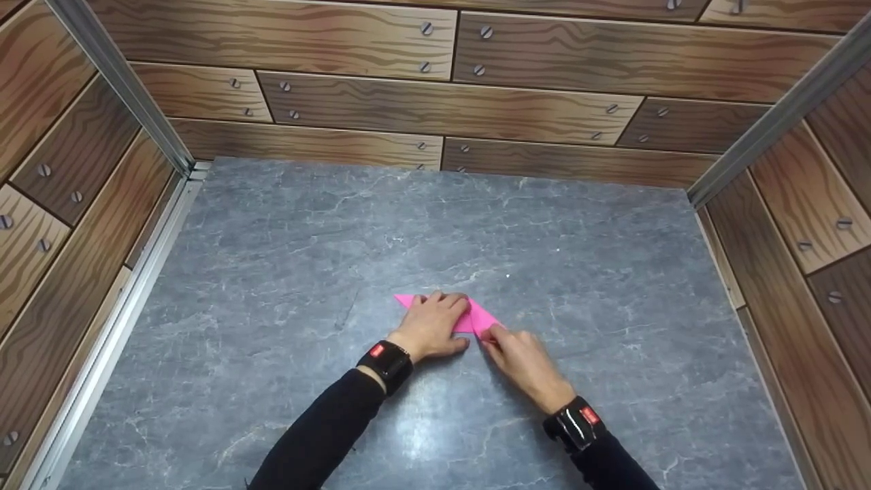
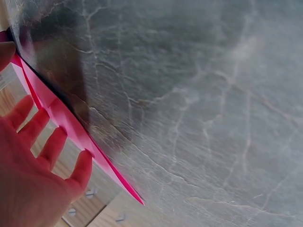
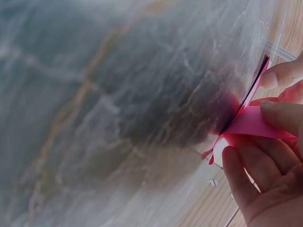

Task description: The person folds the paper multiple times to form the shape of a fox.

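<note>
A folded sheet of bright pink paper (image 1: pixel 484 317) lies on the grey marbled surface, its left end drawn to a sharp point. Across its left part rests my left hand (image 1: pixel 433 325), fingertips on the paper and thumb off to the side near the front edge. In the left wrist view those fingers (image 2: pixel 51 145) touch the paper (image 2: pixel 71 123) along its length. My right hand (image 1: pixel 527 361) pinches the right part of the paper between thumb and fingers. Seen from the right wrist, a flap (image 3: pixel 255 124) of the paper stands lifted in that pinch.
The marbled tabletop (image 1: pixel 326 231) spreads around the hands. Wood-patterned walls (image 1: pixel 354 95) close it in at the back and both sides, with a metal rail (image 1: pixel 116 333) along the left edge. Tiny white specks (image 1: pixel 507 275) lie beyond the paper.
</note>
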{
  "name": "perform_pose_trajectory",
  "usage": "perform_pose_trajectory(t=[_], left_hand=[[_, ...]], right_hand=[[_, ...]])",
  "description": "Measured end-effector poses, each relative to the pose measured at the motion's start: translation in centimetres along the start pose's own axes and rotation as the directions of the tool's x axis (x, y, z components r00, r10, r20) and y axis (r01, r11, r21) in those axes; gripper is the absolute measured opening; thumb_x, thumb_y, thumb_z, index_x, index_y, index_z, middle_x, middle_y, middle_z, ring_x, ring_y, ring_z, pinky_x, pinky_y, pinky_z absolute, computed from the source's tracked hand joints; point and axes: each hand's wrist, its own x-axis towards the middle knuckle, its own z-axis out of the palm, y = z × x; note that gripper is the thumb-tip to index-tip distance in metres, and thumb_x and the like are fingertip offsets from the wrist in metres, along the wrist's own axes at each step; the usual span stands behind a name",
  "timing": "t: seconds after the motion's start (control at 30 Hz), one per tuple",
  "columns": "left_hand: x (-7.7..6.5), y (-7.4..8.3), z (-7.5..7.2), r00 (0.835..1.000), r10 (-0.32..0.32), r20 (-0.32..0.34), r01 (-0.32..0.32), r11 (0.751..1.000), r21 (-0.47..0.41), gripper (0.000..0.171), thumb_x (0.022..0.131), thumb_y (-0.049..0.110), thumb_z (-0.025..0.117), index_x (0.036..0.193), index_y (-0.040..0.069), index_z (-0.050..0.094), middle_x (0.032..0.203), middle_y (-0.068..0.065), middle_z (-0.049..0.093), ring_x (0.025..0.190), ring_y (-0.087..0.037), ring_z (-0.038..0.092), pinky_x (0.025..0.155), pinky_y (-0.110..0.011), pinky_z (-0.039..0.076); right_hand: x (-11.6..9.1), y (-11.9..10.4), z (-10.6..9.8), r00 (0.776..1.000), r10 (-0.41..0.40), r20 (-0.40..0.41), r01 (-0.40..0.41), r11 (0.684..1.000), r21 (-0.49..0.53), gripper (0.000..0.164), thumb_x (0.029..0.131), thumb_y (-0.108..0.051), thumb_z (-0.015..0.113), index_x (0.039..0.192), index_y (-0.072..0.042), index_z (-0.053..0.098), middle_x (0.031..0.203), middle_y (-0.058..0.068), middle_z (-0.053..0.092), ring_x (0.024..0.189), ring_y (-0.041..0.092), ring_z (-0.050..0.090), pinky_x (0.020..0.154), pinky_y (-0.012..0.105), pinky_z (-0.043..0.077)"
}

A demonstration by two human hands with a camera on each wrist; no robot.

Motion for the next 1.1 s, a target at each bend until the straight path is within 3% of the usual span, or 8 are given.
perform_pose_trajectory(t=[0.23, 0.53, 0.87, 1.1], left_hand=[[-0.2, -0.04, 0.1, 1.0, 0.02, -0.007, -0.02, 1.0, -0.005, 0.068, 0.091, 0.053, 0.068, 0.15, 0.023, 0.053, 0.155, -0.001, 0.05, 0.136, -0.028, 0.05, 0.104, -0.053, 0.045], [-0.45, 0.15, 0.05, 1.0, 0.015, -0.003, -0.015, 1.0, 0.017, 0.063, 0.091, 0.052, 0.065, 0.146, 0.022, 0.058, 0.155, 0.001, 0.051, 0.137, -0.027, 0.049, 0.102, -0.052, 0.046], [-0.29, 0.33, -0.15, 1.0, 0.001, -0.006, 0.0, 1.0, 0.025, 0.055, 0.097, 0.044, 0.063, 0.147, 0.021, 0.058, 0.155, 0.0, 0.05, 0.137, -0.027, 0.049, 0.104, -0.053, 0.045], [-0.05, 0.52, 0.53, 0.998, -0.028, -0.048, 0.03, 0.999, 0.041, 0.049, 0.099, 0.043, 0.059, 0.144, 0.023, 0.061, 0.154, 0.001, 0.052, 0.135, -0.025, 0.051, 0.102, -0.052, 0.046]], right_hand=[[-0.08, -0.14, 0.16, 1.0, 0.02, 0.02, -0.02, 1.0, -0.007, 0.013, 0.09, -0.004, 0.078, 0.103, -0.005, 0.075, 0.09, 0.009, 0.077, 0.072, 0.019, 0.073, 0.063, 0.025, 0.06], [-0.25, -0.06, 0.33, 0.999, -0.04, -0.015, 0.04, 0.999, -0.031, 0.01, 0.089, -0.003, 0.078, 0.096, -0.008, 0.073, 0.089, 0.006, 0.075, 0.076, 0.022, 0.073, 0.068, 0.033, 0.062], [-0.56, -0.06, 0.34, 0.999, -0.036, 0.018, 0.037, 0.998, -0.059, 0.019, 0.083, -0.006, 0.085, 0.097, -0.008, 0.072, 0.1, 0.005, 0.066, 0.082, 0.021, 0.07, 0.074, 0.033, 0.062], [-0.96, -0.05, 0.22, 0.995, -0.053, 0.084, 0.057, 0.997, -0.044, 0.018, 0.083, -0.009, 0.085, 0.095, -0.009, 0.071, 0.104, 0.001, 0.062, 0.086, 0.017, 0.069, 0.078, 0.031, 0.061]])
